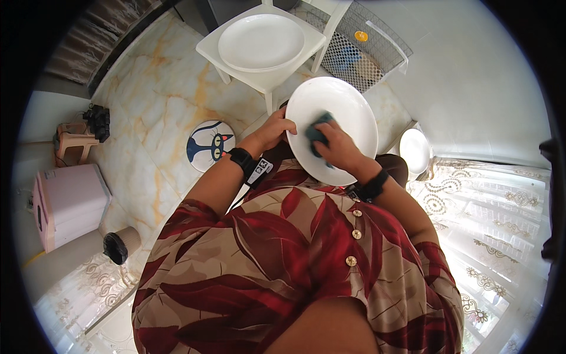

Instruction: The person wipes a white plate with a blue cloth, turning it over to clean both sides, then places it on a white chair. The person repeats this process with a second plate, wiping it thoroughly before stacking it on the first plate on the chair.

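Observation:
Tilted over my lap is a large white plate. My left hand grips its left rim, with the thumb on the upper face and the other fingers mostly hidden behind it. A dark green cloth is bunched under the fingers of my right hand, pressed on the plate's face and a little blurred. In front of me, a white chair carries a stack of large white plates. Another white plate leans at an angle to the right of my knee.
A wire mesh basket with bluish contents stands behind the chair at the wall. On the marble-patterned floor lies a round cat-print mat. At left are a pink box, a bin with a black liner and a small stool. Lace curtains hang at right.

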Tool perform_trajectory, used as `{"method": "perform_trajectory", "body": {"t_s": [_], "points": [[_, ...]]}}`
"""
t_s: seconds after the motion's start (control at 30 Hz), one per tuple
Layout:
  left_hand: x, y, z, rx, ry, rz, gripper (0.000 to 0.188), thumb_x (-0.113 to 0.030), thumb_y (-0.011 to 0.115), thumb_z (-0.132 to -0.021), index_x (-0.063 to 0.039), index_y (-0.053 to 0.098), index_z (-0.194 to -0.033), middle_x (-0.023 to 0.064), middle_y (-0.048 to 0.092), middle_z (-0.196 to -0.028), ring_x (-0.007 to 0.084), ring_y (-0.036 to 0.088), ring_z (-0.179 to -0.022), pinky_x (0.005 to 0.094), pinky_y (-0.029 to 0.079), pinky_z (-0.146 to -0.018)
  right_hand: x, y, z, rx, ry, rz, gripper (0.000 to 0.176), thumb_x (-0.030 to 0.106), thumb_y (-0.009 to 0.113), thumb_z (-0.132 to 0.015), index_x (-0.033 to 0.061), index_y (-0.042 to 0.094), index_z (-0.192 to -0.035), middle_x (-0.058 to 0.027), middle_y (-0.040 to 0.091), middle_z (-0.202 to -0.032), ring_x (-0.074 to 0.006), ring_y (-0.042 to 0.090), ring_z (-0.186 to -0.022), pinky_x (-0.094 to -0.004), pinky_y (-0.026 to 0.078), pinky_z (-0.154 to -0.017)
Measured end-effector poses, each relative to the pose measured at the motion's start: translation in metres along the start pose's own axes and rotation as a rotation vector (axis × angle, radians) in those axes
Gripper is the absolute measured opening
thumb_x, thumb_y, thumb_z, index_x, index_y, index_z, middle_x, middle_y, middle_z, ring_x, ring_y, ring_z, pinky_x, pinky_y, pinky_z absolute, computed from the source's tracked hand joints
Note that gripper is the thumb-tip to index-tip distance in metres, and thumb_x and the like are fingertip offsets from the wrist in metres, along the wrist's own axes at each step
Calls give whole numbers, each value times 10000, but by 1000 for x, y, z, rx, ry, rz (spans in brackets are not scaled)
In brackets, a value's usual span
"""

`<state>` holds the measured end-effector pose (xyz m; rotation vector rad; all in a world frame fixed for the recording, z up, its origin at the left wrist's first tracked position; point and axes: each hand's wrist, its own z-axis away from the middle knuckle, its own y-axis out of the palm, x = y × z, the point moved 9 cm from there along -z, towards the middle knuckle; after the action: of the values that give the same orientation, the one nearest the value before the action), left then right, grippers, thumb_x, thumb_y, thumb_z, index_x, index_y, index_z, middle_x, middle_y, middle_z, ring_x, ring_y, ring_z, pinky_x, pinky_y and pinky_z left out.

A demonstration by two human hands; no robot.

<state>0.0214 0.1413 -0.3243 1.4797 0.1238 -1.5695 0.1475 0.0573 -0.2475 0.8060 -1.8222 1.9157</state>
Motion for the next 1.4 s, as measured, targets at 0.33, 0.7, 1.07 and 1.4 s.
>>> {"method": "perform_trajectory", "body": {"t_s": [0.33, 0.7, 1.07, 1.4], "points": [[2, 0, 6, -41, -35, 47, 648, 30, 574, -646, -12, 529, -1291, 87, 639, -1093, 221, 617, -998, 336, 502, -903, -118, -68, -56, -281, 448, 457, 253, 122, 544, -862, 50, 555, -1104, -237, 548, -1168, -442, 590, -1030, -503, 510, -887], [6, -5, 1, 12, -84, 3, 619, 37, 559, -660, -30, 541, -1275, 92, 638, -1080, 212, 626, -932, 330, 523, -842, 34, 9, -49, -143, -206, 8, 317, 65, 623, -781, 41, 586, -1095, -245, 565, -1092, -447, 590, -959, -498, 497, -860], [4, -3, 0, -9, -28, 17, 600, 29, 578, -658, -6, 547, -1257, 84, 644, -1062, 220, 625, -973, 335, 513, -878, -65, -46, -70, -366, 95, 265, 402, 61, 627, -793, 64, 585, -1193, -227, 548, -1199, -420, 565, -1064, -480, 490, -903], [0, -11, 16, 5, 7, 132, 543, 42, 530, -659, 7, 580, -1199, 105, 647, -1045, 209, 635, -935, 318, 533, -819, 63, 7, -25, 168, -202, -25, 308, 112, 637, -797, 40, 622, -1097, -153, 570, -1091, -387, 573, -1009, -463, 478, -888]]}}
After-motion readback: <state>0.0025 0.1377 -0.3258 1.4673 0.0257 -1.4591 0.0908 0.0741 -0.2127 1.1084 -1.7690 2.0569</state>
